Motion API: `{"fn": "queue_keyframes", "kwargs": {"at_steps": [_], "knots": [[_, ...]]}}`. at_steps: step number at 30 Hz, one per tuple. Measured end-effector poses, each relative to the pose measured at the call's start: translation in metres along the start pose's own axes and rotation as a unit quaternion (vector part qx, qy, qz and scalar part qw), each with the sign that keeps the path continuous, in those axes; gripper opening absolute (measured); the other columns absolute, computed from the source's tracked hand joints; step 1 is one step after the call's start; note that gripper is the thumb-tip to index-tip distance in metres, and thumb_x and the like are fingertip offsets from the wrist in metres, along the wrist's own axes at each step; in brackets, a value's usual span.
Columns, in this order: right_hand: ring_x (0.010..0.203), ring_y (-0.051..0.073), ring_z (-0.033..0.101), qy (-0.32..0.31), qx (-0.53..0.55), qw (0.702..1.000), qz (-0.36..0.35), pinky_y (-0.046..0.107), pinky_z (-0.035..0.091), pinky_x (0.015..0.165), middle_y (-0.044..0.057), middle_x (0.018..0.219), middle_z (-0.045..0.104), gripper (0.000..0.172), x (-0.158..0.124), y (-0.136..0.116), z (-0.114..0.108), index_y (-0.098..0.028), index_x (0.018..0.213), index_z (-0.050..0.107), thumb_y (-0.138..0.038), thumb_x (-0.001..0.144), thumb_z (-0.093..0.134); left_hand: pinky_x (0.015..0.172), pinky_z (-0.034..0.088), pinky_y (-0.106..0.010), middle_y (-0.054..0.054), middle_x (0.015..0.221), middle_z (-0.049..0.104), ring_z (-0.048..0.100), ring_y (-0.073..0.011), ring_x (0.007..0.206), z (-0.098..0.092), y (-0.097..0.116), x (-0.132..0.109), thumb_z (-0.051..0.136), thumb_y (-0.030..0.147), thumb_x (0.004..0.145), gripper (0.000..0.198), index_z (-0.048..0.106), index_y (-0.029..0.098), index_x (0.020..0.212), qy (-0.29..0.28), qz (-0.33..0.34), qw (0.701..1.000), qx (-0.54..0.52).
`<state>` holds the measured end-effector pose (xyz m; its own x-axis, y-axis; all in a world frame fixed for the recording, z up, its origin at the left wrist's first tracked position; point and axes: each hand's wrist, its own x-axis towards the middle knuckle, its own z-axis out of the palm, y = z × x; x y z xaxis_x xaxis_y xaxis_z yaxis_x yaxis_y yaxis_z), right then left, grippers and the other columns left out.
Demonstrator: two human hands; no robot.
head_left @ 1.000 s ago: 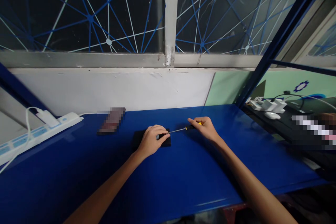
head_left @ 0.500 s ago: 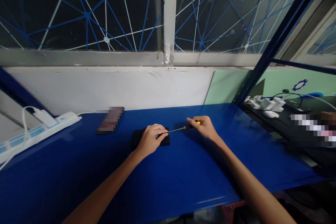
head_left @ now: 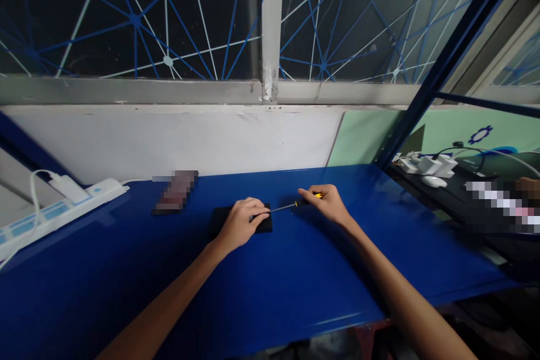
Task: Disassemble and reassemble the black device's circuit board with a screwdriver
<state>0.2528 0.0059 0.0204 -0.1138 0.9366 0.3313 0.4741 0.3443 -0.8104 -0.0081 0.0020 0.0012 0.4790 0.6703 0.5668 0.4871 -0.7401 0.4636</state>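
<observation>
Mostly, the small dark piece (head_left: 252, 217) pinched by the left fingers (head_left: 254, 202) is hidden; the black-and-yellow screwdriver (head_left: 299, 202), thin-shafted, is grasped by the right fingers (head_left: 311, 198).

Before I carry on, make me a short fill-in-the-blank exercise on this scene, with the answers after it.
1. The right hand holds a tool with a thin metal shaft, a ____.
2. The left hand lies over a flat block whose colour is ____.
3. The top of the table is coloured ____.
4. In the picture, the white power strip lies to the ____ of both hands.

Missing words: screwdriver; black; blue; left.
</observation>
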Motion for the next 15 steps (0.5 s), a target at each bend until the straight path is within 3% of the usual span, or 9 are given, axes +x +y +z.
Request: {"fn": "queue_keyframes", "kwargs": {"at_steps": [9,15], "knots": [[0.051,0.008,0.02,-0.03,0.048,0.998,0.033,0.027,0.016,0.049,-0.005,0.051,0.024,0.054,0.004,0.006,-0.011,-0.018,0.047,0.04,-0.058,0.077,0.059,0.077,0.055,-0.034,-0.006,0.092,0.07,0.066,-0.0203,0.084,-0.003,0.0,-0.001,0.056,0.026,0.092,0.02,0.075,0.02,0.089,0.011,-0.02,1.0,0.001],[0.049,0.007,0.016,-0.071,0.032,0.995,0.066,0.026,0.012,0.047,-0.006,0.05,0.019,0.059,0.009,0.026,-0.018,-0.02,0.047,0.027,-0.061,0.075,0.06,0.087,0.053,-0.04,-0.007,0.106,0.072,0.068,-0.0241,0.096,0.002,-0.01,-0.005,0.051,0.02,0.094,0.022,0.073,0.019,0.088,0.021,-0.015,0.998,0.061]]}}
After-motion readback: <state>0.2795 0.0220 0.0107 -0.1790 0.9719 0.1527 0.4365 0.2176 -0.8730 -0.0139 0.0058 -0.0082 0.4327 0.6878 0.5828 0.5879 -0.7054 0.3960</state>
